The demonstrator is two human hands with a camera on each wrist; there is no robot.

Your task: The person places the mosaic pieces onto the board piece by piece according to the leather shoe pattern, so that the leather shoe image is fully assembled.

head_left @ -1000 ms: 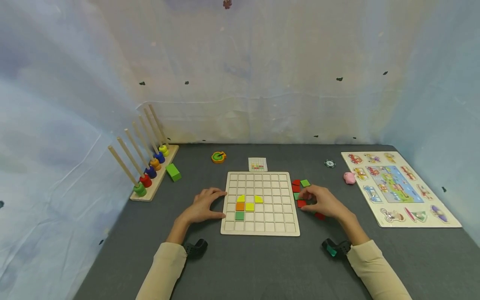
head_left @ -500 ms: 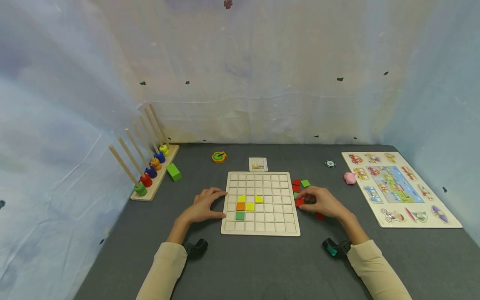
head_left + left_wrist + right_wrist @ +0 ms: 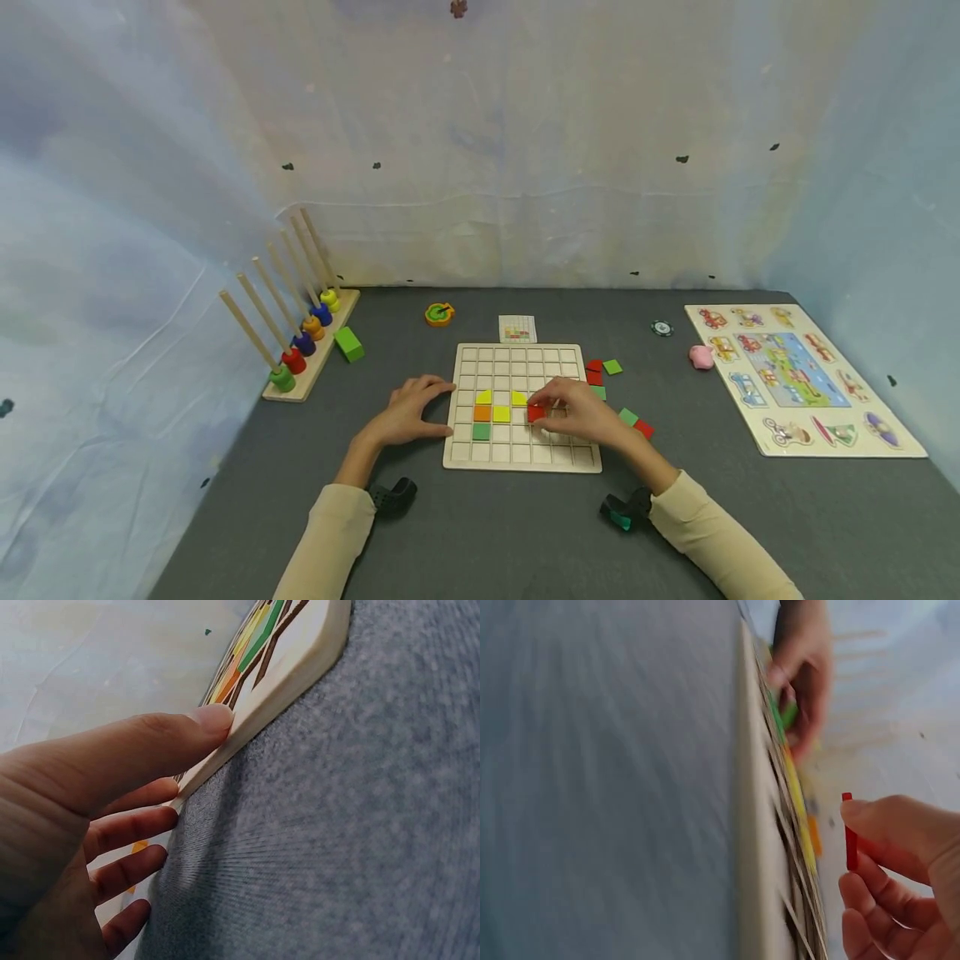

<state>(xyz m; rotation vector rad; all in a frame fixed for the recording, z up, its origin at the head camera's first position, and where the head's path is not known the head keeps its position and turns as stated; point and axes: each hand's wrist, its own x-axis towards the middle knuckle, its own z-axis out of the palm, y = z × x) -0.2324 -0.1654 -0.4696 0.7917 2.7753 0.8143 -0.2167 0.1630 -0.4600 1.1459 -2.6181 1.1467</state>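
Note:
A pale wooden grid board (image 3: 480, 457) lies flat on the table, with yellow tiles (image 3: 501, 414), an orange tile (image 3: 482, 412) and a green tile (image 3: 481, 432) in its cells. My left hand (image 3: 405, 412) rests at the board's left edge; in the left wrist view the thumb (image 3: 214, 718) touches the rim and the other fingers are spread along it. Between thumb and fingertips my right hand (image 3: 577, 410) pinches a red square tile (image 3: 536, 413). That red tile (image 3: 850, 832) is seen edge-on in the right wrist view, held above the board.
Loose red and green tiles (image 3: 597, 392) lie right of the board, and a small printed grid card (image 3: 517, 328) behind it. A peg stacker (image 3: 318, 358) and green block (image 3: 348, 344) stand left. Farther right are a pink pig (image 3: 701, 357), poker chip (image 3: 662, 328) and picture puzzle (image 3: 806, 379).
My right hand has picked up the red tile from the loose tiles beside the board and carried it left over the board. The left hand has stayed at the left edge.

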